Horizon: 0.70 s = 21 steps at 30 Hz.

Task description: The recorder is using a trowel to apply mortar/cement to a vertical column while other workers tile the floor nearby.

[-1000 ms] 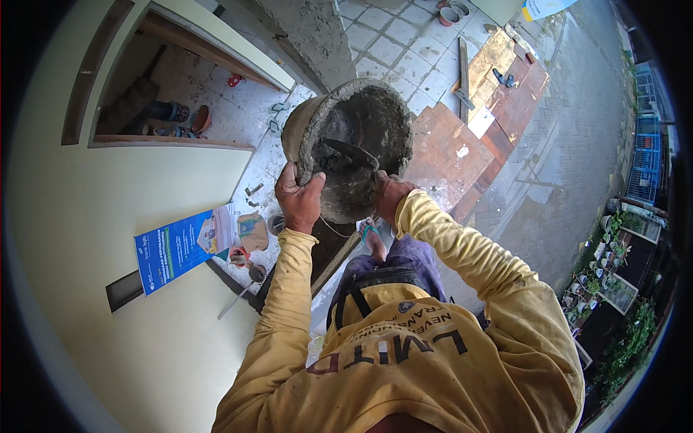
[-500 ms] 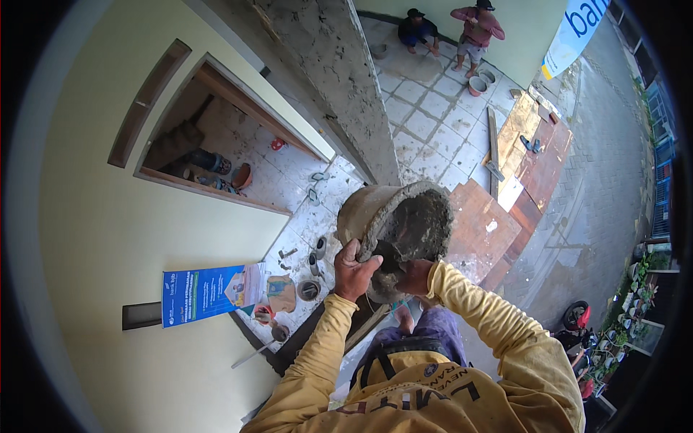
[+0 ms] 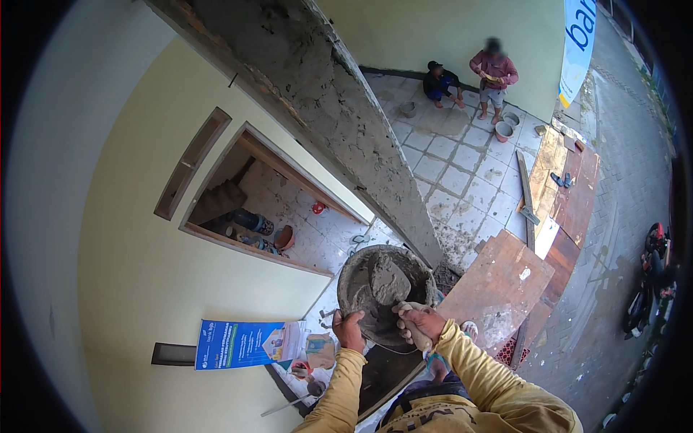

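My left hand [image 3: 350,330] is closed on the near left rim of a mortar-caked bucket [image 3: 348,278], its open top facing me. Grey wet mortar [image 3: 368,312] coats the inside. In my right hand [image 3: 424,322] is the handle of a trowel, at the bucket's near right edge. The trowel's blade [image 3: 390,281], covered in grey mortar, lies over the bucket's mouth. Beyond the bucket, a rough, freshly plastered concrete beam [image 3: 317,108] slants up to the upper left.
Two people [image 3: 442,86] are at the far wall near several buckets [image 3: 504,130]. Wooden boards [image 3: 498,278] cover tiles at right, with a long plank [image 3: 525,191] beside them. A blue banner [image 3: 249,344] juts from the left wall, below a window opening [image 3: 263,195]. A motorcycle [image 3: 646,281] stands on the paved street.
The bucket has turned from tilted sideways to mouth-up. My right hand has come up from inside it, with the mortar-covered trowel now showing. The whole view has shifted.
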Each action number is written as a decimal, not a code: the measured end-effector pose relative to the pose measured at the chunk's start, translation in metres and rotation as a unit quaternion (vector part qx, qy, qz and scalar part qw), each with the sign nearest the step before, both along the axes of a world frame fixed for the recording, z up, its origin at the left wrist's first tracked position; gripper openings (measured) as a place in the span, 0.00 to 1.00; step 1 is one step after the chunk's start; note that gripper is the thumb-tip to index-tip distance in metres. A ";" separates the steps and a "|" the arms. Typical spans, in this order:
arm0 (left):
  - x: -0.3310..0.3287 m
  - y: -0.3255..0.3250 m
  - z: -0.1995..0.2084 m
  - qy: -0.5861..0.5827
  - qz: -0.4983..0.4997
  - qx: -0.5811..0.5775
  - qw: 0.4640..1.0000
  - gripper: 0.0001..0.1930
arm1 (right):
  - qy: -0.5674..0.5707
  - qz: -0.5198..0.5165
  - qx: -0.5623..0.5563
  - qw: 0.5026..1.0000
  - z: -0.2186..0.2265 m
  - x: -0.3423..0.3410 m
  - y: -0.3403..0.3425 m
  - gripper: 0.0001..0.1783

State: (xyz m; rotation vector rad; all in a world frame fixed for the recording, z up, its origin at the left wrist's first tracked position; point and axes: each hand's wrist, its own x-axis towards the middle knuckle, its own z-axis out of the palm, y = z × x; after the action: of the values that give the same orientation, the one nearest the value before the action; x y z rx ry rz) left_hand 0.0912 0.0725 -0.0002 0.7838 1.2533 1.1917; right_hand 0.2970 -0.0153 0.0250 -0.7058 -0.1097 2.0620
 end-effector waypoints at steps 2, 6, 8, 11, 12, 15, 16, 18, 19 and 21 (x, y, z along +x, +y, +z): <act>-0.014 0.000 0.001 -0.003 0.061 -0.014 0.998 0.14 | -0.024 -0.113 0.038 0.993 0.024 0.002 0.018 0.16; -0.047 -0.017 0.014 0.041 0.095 -0.020 0.994 0.16 | -0.147 -0.315 0.108 0.931 0.057 0.004 0.074 0.22; -0.056 -0.032 0.025 0.055 0.099 -0.030 0.993 0.16 | -0.245 -0.440 0.143 0.852 0.064 0.006 0.118 0.24; -0.082 -0.054 0.030 0.088 0.120 -0.040 0.988 0.17 | -0.332 -0.565 0.153 0.740 0.079 0.007 0.192 0.32; -0.106 -0.063 0.017 0.120 0.131 -0.049 0.983 0.18 | -0.278 -0.567 0.132 0.764 0.101 0.005 0.208 0.32; -0.117 -0.082 0.007 0.123 0.131 -0.062 0.982 0.21 | -0.434 -0.655 0.071 0.614 0.093 0.020 0.300 0.40; -0.109 -0.088 0.010 0.093 0.125 -0.066 0.986 0.23 | -0.464 -0.636 0.051 0.615 0.092 0.028 0.328 0.40; -0.099 -0.098 0.022 0.129 0.144 -0.059 0.979 0.24 | -0.463 -0.532 0.109 0.701 0.096 0.036 0.354 0.36; -0.094 -0.102 0.031 0.169 0.151 -0.084 0.970 0.25 | -0.500 -0.500 0.164 0.688 0.099 0.027 0.354 0.35; -0.098 -0.109 0.039 0.211 0.176 -0.106 0.956 0.25 | -0.524 -0.460 0.229 0.680 0.121 0.000 0.331 0.34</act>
State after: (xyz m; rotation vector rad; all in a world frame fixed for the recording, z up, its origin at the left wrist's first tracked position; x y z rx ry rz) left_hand -0.0067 -0.0369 0.0393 0.6925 1.9044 1.1770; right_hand 0.2971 0.3154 0.1457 -1.2034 -0.7278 0.4320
